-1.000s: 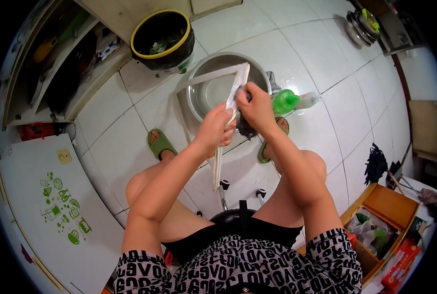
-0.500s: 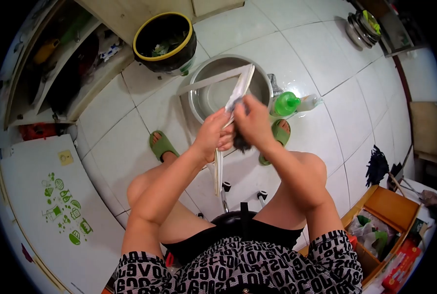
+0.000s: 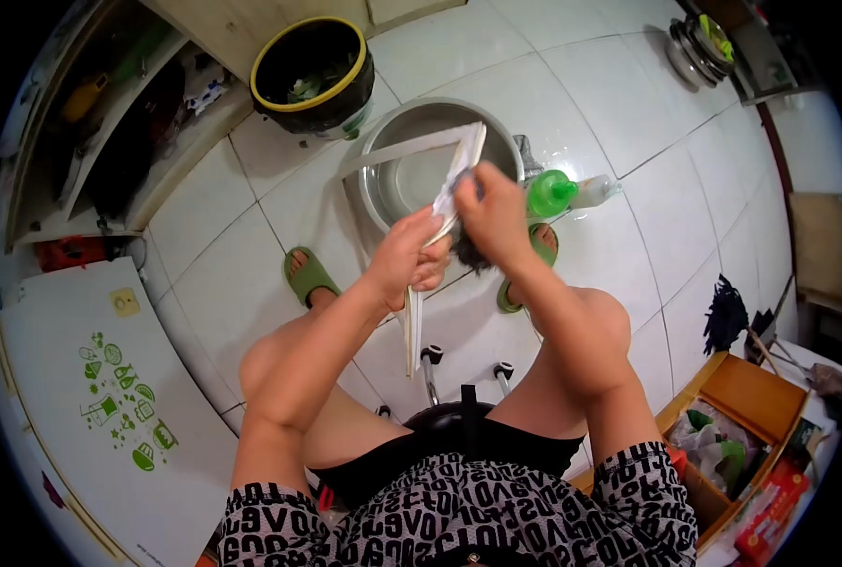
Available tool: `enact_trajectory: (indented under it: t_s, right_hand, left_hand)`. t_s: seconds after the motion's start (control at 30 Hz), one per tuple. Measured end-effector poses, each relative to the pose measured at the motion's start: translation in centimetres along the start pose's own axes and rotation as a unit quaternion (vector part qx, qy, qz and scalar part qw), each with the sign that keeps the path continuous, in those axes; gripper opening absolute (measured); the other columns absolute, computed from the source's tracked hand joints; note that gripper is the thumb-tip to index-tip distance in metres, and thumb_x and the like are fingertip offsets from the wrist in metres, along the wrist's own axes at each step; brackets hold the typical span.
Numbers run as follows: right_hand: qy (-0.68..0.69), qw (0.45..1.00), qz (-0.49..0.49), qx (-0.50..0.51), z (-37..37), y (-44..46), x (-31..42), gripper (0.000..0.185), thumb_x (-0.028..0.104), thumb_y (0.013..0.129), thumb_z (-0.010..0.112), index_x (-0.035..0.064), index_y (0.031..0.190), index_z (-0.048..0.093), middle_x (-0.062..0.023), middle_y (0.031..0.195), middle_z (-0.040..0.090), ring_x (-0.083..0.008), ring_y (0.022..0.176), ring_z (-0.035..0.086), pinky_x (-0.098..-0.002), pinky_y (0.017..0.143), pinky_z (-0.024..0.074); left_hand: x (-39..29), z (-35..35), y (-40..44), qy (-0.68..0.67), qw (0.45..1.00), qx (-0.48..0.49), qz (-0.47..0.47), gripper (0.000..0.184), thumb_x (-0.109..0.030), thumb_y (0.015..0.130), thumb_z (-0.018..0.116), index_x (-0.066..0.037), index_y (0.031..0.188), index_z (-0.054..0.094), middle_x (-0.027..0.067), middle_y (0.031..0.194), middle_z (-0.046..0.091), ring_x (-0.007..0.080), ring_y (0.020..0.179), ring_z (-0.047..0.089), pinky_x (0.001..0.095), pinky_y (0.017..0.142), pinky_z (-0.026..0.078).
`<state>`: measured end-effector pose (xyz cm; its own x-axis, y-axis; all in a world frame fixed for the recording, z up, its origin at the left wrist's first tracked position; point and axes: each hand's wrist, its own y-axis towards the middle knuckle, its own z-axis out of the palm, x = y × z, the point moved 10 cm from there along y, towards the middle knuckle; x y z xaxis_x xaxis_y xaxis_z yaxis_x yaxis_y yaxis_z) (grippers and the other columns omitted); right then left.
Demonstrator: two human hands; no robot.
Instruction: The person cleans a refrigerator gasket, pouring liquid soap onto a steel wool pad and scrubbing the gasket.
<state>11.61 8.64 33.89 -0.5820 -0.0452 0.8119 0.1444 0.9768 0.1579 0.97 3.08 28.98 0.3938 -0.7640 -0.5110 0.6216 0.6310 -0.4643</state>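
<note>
A thin white frame point(image 3: 412, 148) is held up over a round metal basin point(image 3: 503, 142) on the floor. My left hand point(image 3: 410, 252) is wrapped round the side of the frame nearest me. Above and to the right, my right hand point(image 3: 492, 215) is closed on a dark cloth point(image 3: 471, 255), pressed against the same side close to the upper corner. Part of the cloth hangs below the fingers; the rest is hidden in the hand.
Right of the basin lie a green bottle point(image 3: 551, 193) and a clear bottle point(image 3: 595, 192). A black bin with a yellow rim point(image 3: 355, 71) is at the upper left. A white cabinet point(image 3: 71, 397) stands left, an open wooden box point(image 3: 752, 397) right.
My right hand has moved in short strokes along the frame's side, down and back up, with the cloth. My left hand keeps its hold, and the frame's lower end has shifted slightly left.
</note>
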Motion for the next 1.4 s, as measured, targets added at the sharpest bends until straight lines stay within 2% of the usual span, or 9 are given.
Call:
enact_trajectory:
  t_s: [0.1,0.23,0.37,0.67,0.8,0.9,1.07,1.27,1.4]
  right_hand:
    - [0.032,0.996,0.079,-0.005,-1.9,0.3,1.6,0.024,0.021,0.084,0.055,-0.0011,0.074,0.055,-0.0210,0.064,0.056,-0.0385,0.059,0.057,-0.0441,0.055,0.0438]
    - [0.053,0.998,-0.034,0.018,1.3,-2.3,1.4,0.024,0.022,0.083,0.056,0.0003,0.074,0.055,-0.0204,0.066,0.057,-0.0399,0.062,0.058,-0.0450,0.057,0.0454]
    - [-0.059,0.997,0.034,-0.031,0.2,1.2,-3.6,0.025,0.024,0.084,0.057,0.0008,0.076,0.058,-0.0185,0.066,0.060,-0.0396,0.062,0.059,-0.0448,0.058,0.0463]
    - [0.155,0.974,0.158,-0.050,-3.2,2.0,-5.1,0.026,0.023,0.089,0.057,-0.0020,0.081,0.057,-0.0047,0.064,0.052,-0.0101,0.063,0.045,-0.0274,0.058,0.0406]
    - [0.217,0.972,0.084,0.021,-2.7,0.4,1.9,0.020,0.018,0.085,0.064,-0.0007,0.082,0.056,-0.0041,0.066,0.053,-0.0098,0.064,0.046,-0.0260,0.058,0.0403]
    - [0.153,0.986,-0.020,0.059,0.2,-1.1,2.0,0.019,0.017,0.084,0.063,-0.0005,0.081,0.055,-0.0123,0.066,0.055,-0.0184,0.058,0.053,-0.0308,0.055,0.0424]
    - [0.059,0.996,0.038,0.050,0.2,0.4,-0.5,0.017,0.017,0.082,0.062,0.0011,0.080,0.056,-0.0198,0.066,0.056,-0.0350,0.059,0.057,-0.0391,0.054,0.0445]
    - [0.081,0.993,-0.074,0.039,0.9,-1.8,2.4,0.017,0.017,0.082,0.059,0.0014,0.077,0.055,-0.0195,0.067,0.056,-0.0379,0.061,0.057,-0.0424,0.054,0.0444]
    - [0.028,0.999,-0.037,-0.022,0.3,0.1,-1.4,0.018,0.018,0.083,0.059,0.0023,0.076,0.054,-0.0180,0.063,0.056,-0.0376,0.057,0.057,-0.0427,0.051,0.0439]
  left_hand:
    - [0.1,1.0,-0.3,-0.002,1.000,-0.009,-0.007,0.012,-0.024,0.099,0.039,-0.014,0.099,0.046,-0.0062,0.056,0.034,0.0019,0.036,0.026,0.0182,0.033,0.025]
    - [-1.0,0.0,-0.2,-0.001,0.999,-0.047,-0.010,0.012,-0.024,0.099,0.040,-0.014,0.095,0.045,-0.0066,0.055,0.033,0.0022,0.036,0.025,0.0185,0.033,0.025]
    - [0.5,0.2,0.2,0.000,1.000,0.010,-0.015,0.013,-0.025,0.099,0.039,-0.015,0.098,0.046,-0.0072,0.054,0.033,0.0025,0.035,0.024,0.0186,0.033,0.024]
    - [-0.5,0.8,0.4,-0.077,0.995,0.065,-0.023,0.022,-0.023,0.101,0.030,-0.017,0.107,0.050,-0.0069,0.052,0.031,0.0034,0.032,0.027,0.0196,0.030,0.026]
    - [-0.6,0.2,0.6,-0.104,0.993,0.060,-0.011,0.025,-0.023,0.099,0.033,-0.017,0.118,0.047,-0.0064,0.051,0.031,0.0039,0.031,0.024,0.0199,0.031,0.025]
    - [-0.5,-0.1,0.9,-0.087,0.996,0.030,-0.008,0.023,-0.024,0.099,0.033,-0.017,0.114,0.048,-0.0062,0.052,0.032,0.0042,0.031,0.026,0.0202,0.030,0.026]
    - [-0.2,0.5,0.7,-0.028,0.999,-0.002,-0.017,0.023,-0.023,0.097,0.035,-0.014,0.115,0.047,-0.0051,0.052,0.033,0.0053,0.031,0.025,0.0201,0.031,0.025]
    - [-0.8,-1.1,0.7,-0.024,0.997,-0.078,-0.010,0.021,-0.023,0.098,0.035,-0.012,0.112,0.046,-0.0060,0.053,0.033,0.0040,0.032,0.024,0.0202,0.030,0.025]
    - [-0.3,0.3,0.6,-0.037,0.999,-0.006,0.004,0.018,-0.024,0.098,0.036,-0.012,0.105,0.048,-0.0059,0.053,0.034,0.0038,0.031,0.024,0.0203,0.030,0.025]
